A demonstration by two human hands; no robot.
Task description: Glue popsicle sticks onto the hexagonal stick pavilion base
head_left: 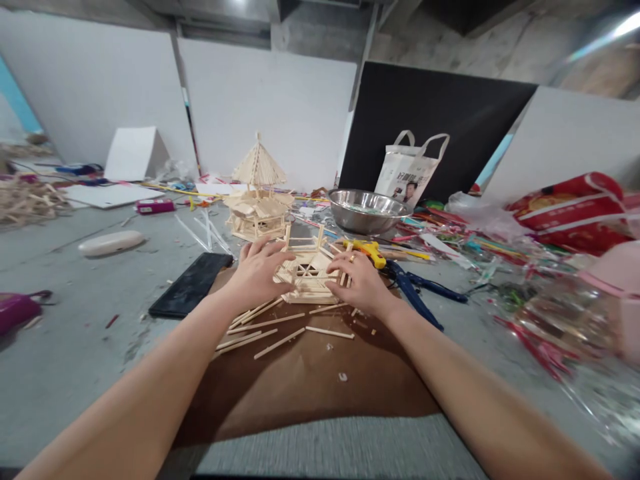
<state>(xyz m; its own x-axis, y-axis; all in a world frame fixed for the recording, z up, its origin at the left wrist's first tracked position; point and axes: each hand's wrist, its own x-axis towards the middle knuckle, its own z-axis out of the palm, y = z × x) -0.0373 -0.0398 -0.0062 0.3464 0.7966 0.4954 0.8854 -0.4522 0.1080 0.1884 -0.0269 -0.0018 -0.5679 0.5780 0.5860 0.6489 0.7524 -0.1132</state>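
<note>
A small pavilion-like frame of pale wooden sticks [311, 288] stands in front of me on brown paper [300, 393]. My left hand [261, 270] is at its left side, fingers curled over the edge and thumb low near the front. On the opposite side, my right hand [361, 280], with a ring on one finger, bends its fingers around the uprights. Between them the two hands hold the frame; some fingertip contacts are hidden. Several loose wooden sticks [267, 322] lie on the paper just below my left hand.
Behind the frame stands a taller stick pavilion [257, 200] with a pointed roof. A black phone [187, 287] lies left; a yellow and blue glue gun [407, 287] lies right. Farther back are a metal bowl [367, 217], a white bag [407, 173] and scattered craft scraps.
</note>
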